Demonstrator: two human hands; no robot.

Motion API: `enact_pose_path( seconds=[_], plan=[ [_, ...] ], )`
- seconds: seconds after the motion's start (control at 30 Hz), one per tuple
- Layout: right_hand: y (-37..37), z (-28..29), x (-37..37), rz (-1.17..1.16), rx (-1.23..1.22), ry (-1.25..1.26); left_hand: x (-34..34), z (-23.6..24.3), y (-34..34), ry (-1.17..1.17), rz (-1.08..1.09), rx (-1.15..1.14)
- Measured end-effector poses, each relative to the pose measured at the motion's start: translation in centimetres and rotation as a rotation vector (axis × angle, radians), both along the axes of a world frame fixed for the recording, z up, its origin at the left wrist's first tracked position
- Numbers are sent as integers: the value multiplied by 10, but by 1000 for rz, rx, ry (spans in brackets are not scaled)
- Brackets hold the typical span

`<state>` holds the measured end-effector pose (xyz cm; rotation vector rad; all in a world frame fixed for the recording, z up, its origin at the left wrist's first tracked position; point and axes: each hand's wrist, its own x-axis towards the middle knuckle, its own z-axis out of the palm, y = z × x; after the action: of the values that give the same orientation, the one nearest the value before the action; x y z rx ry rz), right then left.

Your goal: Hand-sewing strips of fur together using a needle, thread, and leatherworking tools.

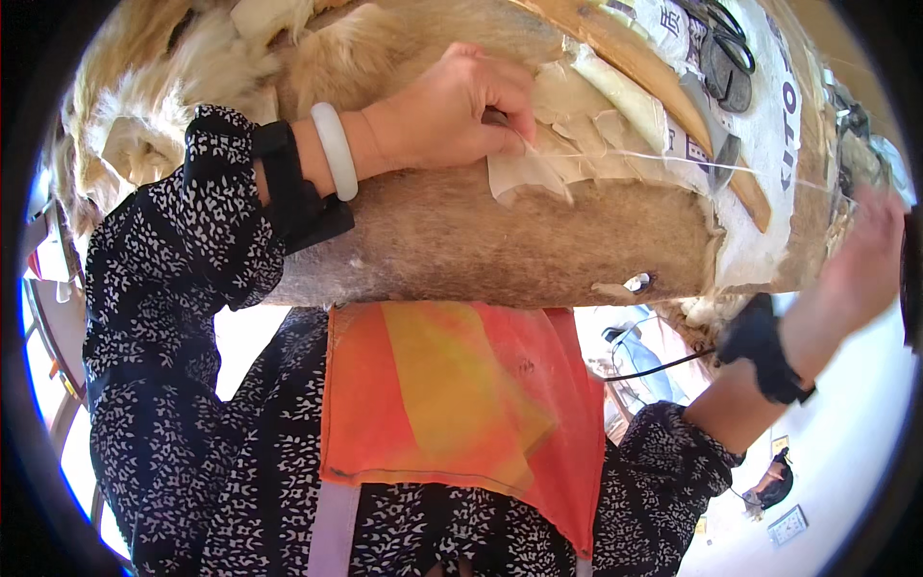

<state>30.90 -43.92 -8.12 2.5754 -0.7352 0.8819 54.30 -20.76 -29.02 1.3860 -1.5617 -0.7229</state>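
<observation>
My left hand is closed in a pinch on the edge of a thin, pale piece of hide over a worktop. A fine white thread runs nearly straight from that edge towards my right hand, raised far out at the right. Motion blurs the right fingers, so what they hold does not show. Beyond the left hand lie cream-coloured hide scraps. Tawny fur pelts are heaped behind my left wrist.
The worktop's rounded front is covered in brown short-haired hide. A hammer with a curved wooden handle lies at the right on a white printed sack. Black-handled scissors rest behind it. A red and yellow cloth covers my lap.
</observation>
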Motion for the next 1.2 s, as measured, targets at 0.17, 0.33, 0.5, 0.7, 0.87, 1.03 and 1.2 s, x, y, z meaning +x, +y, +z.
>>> enact_pose_path(
  seconds=[0.17,0.33,0.5,0.7,0.87,1.03,1.2],
  plan=[
    [90,-135,33,419,855,132,1,1,2,-42,0,32],
    [105,-151,54,471,654,288,1,0,2,7,-2,3],
    [100,-151,54,464,787,280,0,1,3,18,2,2],
    [98,-152,49,449,819,281,-1,1,2,-3,-11,-4],
    [100,-154,51,425,776,289,-1,1,3,-4,-8,-27],
    [101,-156,51,431,723,298,-1,1,3,-41,-10,-37],
    [104,-143,48,442,1000,307,-2,1,3,-7,-14,-32]
  ],
)
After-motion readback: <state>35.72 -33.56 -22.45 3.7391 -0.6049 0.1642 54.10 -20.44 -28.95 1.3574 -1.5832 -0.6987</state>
